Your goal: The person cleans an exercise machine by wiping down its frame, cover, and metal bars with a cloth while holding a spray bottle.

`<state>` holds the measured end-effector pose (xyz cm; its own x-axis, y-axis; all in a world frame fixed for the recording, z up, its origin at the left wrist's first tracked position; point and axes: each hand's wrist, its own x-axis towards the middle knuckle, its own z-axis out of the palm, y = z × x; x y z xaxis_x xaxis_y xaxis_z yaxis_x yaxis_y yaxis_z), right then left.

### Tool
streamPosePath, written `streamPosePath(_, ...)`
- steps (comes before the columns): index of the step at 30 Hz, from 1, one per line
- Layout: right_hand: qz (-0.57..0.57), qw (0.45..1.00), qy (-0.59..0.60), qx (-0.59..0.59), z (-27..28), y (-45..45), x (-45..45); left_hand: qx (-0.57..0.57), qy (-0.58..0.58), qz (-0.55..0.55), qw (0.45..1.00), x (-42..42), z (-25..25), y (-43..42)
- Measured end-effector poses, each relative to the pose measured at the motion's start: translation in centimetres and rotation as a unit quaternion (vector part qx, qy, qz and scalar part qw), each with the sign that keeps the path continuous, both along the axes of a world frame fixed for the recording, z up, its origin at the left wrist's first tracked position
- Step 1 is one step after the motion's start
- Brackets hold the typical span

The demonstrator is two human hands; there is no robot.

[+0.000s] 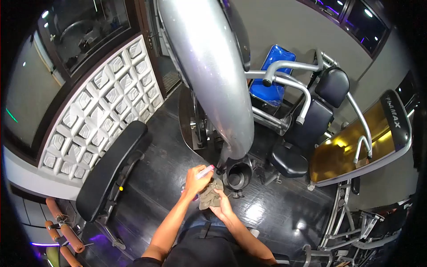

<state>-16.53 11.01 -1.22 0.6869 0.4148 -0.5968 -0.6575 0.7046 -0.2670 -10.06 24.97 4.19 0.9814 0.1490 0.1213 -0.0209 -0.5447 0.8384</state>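
Wrapped around a small clear bottle with a pinkish-red end [205, 171] is my left hand [193, 181]. The bottle is tilted, its red end pointing up and to the right. Close beside it, my right hand [224, 205] grips a crumpled brownish-grey cloth [209, 197], which hangs between the two hands. Just beyond my hands stands a large silver gym machine [218, 75] with a curved, glossy body. At its lower end is a round black cup-like holder [239, 175], near the cloth but apart from it.
A black padded bench [111, 169] stands on the left by a white patterned wall panel [102, 109]. To the right are a black-seated exercise machine [289, 161], a blue pad [269, 91] and a gold-coloured panel [347, 151]. Orange foam rollers [71, 238] sit at lower left on dark flooring [160, 147].
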Motion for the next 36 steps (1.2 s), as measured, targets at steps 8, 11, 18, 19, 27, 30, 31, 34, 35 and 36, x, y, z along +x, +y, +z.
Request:
streamPosePath(8,-0.005,0.999,0.046,-0.016,-0.5,-0.4,-0.1,-0.071,0.077,-0.048,0.993,2.2,-1.1,1.7)
streamPosePath(11,-0.012,1.0,0.012,-0.02,0.6,0.5,0.7,-0.126,0.035,-0.097,0.987,3.0,-0.9,3.5)
streamPosePath(18,-0.245,0.964,-0.088,-0.058,5.8,4.6,4.2,-0.172,0.12,-0.178,0.962,4.3,0.3,10.5)
streamPosePath(19,-0.293,0.95,-0.098,-0.05,5.4,5.2,5.1,-0.178,0.125,-0.186,0.958,4.4,0.7,11.3)
streamPosePath(27,-0.458,0.888,0.036,-0.027,-2.5,8.5,11.2,-0.192,0.165,-0.267,0.93,6.3,0.2,15.7)
streamPosePath(30,-0.441,0.887,0.137,-0.016,-5.5,7.1,12.4,-0.165,0.164,-0.29,0.928,6.5,-0.2,16.4)
streamPosePath(31,-0.445,0.886,0.134,-0.015,-5.3,6.9,12.7,-0.167,0.171,-0.288,0.927,6.5,0.0,16.5)
streamPosePath(34,-0.462,0.879,0.115,-0.005,-3.7,6.8,12.8,-0.175,0.193,-0.279,0.924,6.0,-0.2,16.8)
streamPosePath(35,-0.448,0.887,0.108,-0.037,-2.8,7.1,12.9,-0.185,0.197,-0.277,0.922,5.8,0.1,16.8)
streamPosePath(36,-0.433,0.893,0.101,-0.069,-1.9,7.5,12.8,-0.193,0.202,-0.274,0.92,5.7,0.2,16.9)
